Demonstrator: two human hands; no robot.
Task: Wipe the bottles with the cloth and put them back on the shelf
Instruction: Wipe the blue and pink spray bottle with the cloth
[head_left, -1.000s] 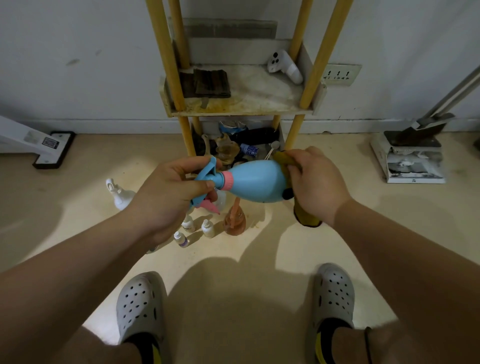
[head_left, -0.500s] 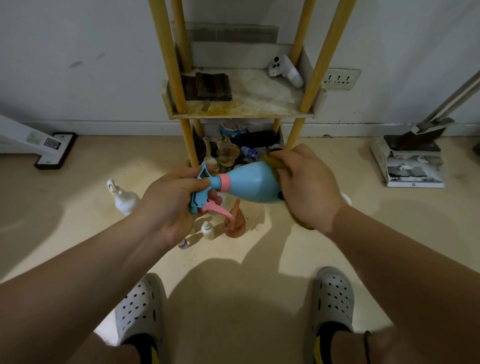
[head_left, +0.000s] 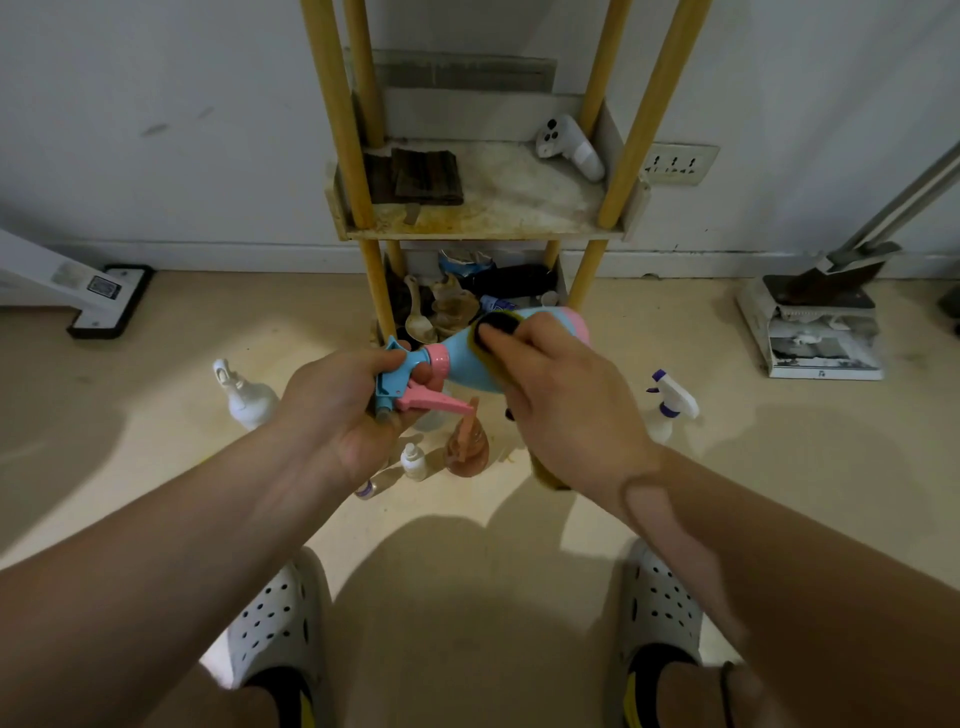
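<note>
I hold a light blue spray bottle (head_left: 470, 364) with a pink collar and trigger sideways at waist height. My left hand (head_left: 343, 410) grips its spray head. My right hand (head_left: 561, 400) presses a dark yellow-edged cloth (head_left: 496, 325) onto the bottle's body; more of the cloth hangs below my palm. On the floor beneath stand a white spray bottle (head_left: 244, 392), a white one with a purple nozzle (head_left: 667, 402), an orange bottle (head_left: 467, 447) and small white dropper bottles (head_left: 413, 461). The wooden shelf (head_left: 483, 223) rises straight ahead.
The stained middle shelf tray holds a white controller (head_left: 571, 145) and dark folded cloth (head_left: 423, 176). Its lower tier is cluttered with spoons and packets (head_left: 457, 301). A dustpan on papers (head_left: 815, 322) sits right, a white appliance base (head_left: 104, 296) left. My feet in white clogs (head_left: 280, 629) stand below.
My right hand has slid with the cloth from the bottle's base up over its body. The bottle has tilted so its base points away to the right, and the purple-nozzled bottle is now uncovered.
</note>
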